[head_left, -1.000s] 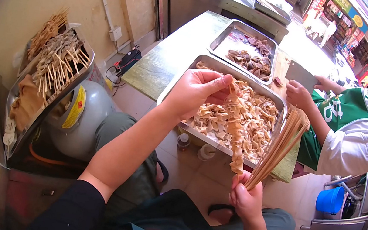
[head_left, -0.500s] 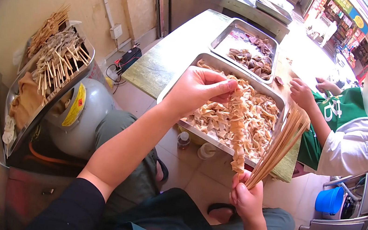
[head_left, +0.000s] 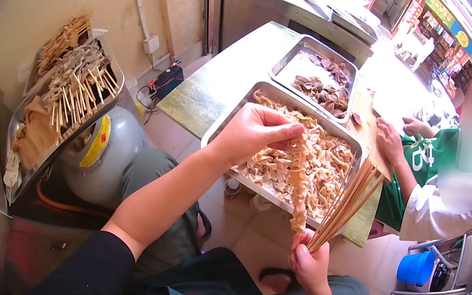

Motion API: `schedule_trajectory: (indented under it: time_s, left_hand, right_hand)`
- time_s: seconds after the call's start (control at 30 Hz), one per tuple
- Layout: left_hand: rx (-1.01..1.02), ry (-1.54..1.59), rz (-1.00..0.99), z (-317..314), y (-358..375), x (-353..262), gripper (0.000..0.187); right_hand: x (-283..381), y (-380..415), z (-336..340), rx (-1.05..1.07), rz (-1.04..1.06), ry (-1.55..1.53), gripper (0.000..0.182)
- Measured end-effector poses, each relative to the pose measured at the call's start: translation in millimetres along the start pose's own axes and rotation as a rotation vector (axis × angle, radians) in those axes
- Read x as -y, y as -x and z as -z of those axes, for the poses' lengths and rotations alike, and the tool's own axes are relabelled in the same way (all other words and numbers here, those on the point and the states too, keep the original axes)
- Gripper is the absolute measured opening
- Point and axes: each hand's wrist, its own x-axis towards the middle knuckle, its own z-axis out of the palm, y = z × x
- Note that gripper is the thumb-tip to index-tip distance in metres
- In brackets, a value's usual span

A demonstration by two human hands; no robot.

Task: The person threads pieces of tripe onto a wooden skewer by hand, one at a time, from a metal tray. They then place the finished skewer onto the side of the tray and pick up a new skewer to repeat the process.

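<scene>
My left hand (head_left: 259, 134) is closed in a pinch at the top end of a loaded skewer (head_left: 297, 189), which is threaded with pale, folded strips of food. Its lower end reaches down to my right hand (head_left: 311, 265). That hand is wrapped round a bundle of bare bamboo skewers (head_left: 351, 203), fanned up and to the right, and also grips the loaded skewer's foot. Behind both hands stands a metal tray (head_left: 208, 137) filled with loose pale strips (head_left: 330, 161); the loaded skewer hangs in front of it.
A second tray (head_left: 280, 72) holds dark slices. At right, a co-worker's hand (head_left: 391, 140) rests by a wooden board (head_left: 369, 143). At left, finished skewers (head_left: 77, 95) lie in a container above a grey gas cylinder (head_left: 119, 143). A blue bucket (head_left: 416, 267) is low right.
The view has tilted a little, so the table sits lower. My hands keep the same hold on the loaded skewer and the bundle. The co-worker's hand has moved down toward the board.
</scene>
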Motion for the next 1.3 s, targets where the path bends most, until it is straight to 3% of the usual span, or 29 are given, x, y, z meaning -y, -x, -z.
schedule_trajectory:
  time_s: [0.17, 0.27, 0.47, 0.53, 0.67, 1.13, 1.3]
  left_hand:
    - [0.012, 0.050, 0.054, -1, -6, 0, 0.027]
    - [0.096, 0.058, 0.117, -3, -11, 1, 0.025]
    - [-0.013, 0.111, -0.023, -14, -21, 3, 0.023]
    - [-0.068, 0.121, 0.043, -15, -22, 1, 0.021]
    - [0.053, 0.177, 0.079, -11, -23, -2, 0.021]
    - [0.101, 0.351, 0.014, 6, -24, -13, 0.020]
    - [0.137, 0.284, -0.015, 8, -24, -15, 0.020]
  right_hand:
    - [2, -7, 2, -0.039, 0.020, 0.098, 0.006]
    - [7, -11, 4, -0.030, 0.037, -0.026, 0.011]
    - [19, -14, -3, -0.024, 0.047, -0.049, 0.009]
    - [24, -12, -5, -0.017, 0.068, -0.031, 0.009]
    - [28, -18, -11, -0.074, 0.087, 0.050, 0.008]
    - [35, -32, -51, -0.313, 0.152, 0.015, 0.010]
    - [22, -31, -38, -0.276, 0.195, 0.155, 0.008]
